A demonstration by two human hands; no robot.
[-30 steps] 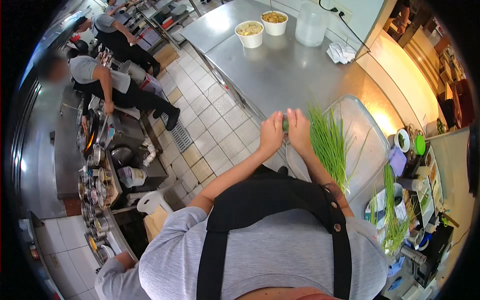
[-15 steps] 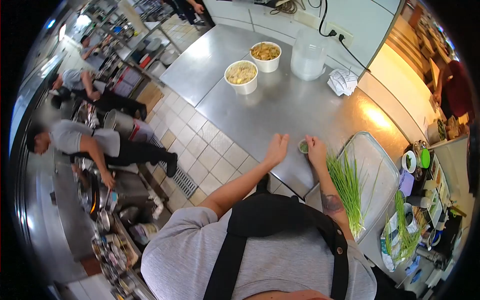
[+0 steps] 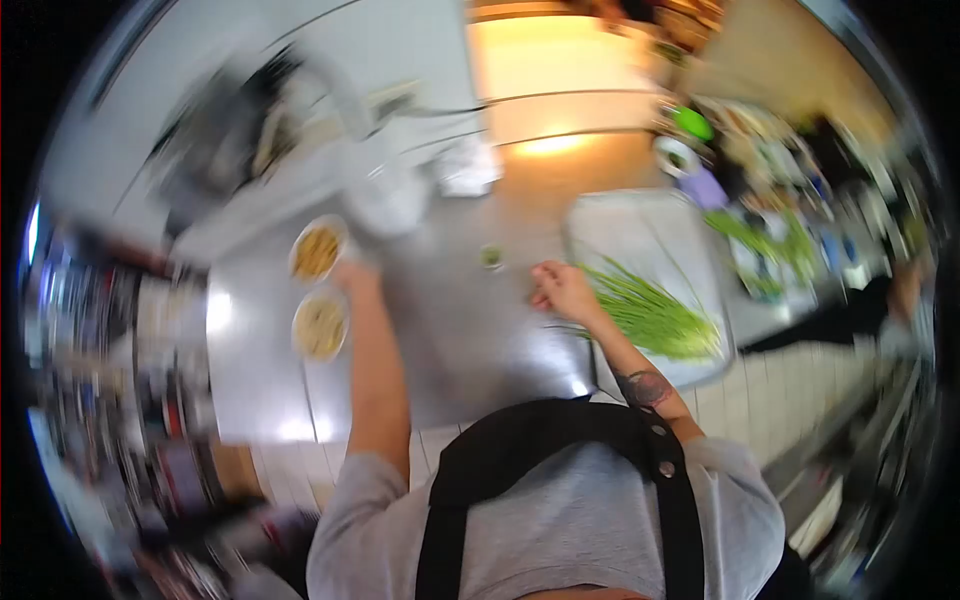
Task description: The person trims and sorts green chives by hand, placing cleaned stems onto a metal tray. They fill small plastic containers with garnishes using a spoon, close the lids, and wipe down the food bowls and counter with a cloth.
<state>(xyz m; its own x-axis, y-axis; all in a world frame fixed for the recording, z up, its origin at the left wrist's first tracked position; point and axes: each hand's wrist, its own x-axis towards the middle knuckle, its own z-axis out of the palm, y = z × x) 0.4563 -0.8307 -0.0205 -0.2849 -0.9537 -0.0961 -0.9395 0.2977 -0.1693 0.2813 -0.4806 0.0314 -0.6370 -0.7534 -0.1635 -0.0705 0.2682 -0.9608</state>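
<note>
My left hand (image 3: 357, 274) is at the right side of two white tubs, beside the rim of the farther tub (image 3: 317, 252) with golden-brown food. Its fingers are smeared by motion, so a grip cannot be made out. Just below stands the other tub (image 3: 321, 328), filled with pale food. My right hand (image 3: 565, 289) hovers at the left edge of a metal tray (image 3: 655, 208), fingers curled together; anything inside them is hidden. On that tray lies a bunch of long green stalks (image 3: 660, 315). A small cup of green bits (image 3: 491, 257) sits left of my right hand.
Behind the tubs are a blurred translucent container (image 3: 385, 190) and a stack of white papers (image 3: 468, 166). Right of the tray are more green stalks (image 3: 770, 245), a purple item (image 3: 703, 188) and a green lid (image 3: 693, 123). The steel table (image 3: 455, 345) ends near my apron.
The view has swung left-to-right across the table. My left hand has moved out to the tubs. My right hand has left the small cup and is now beside the tray.
</note>
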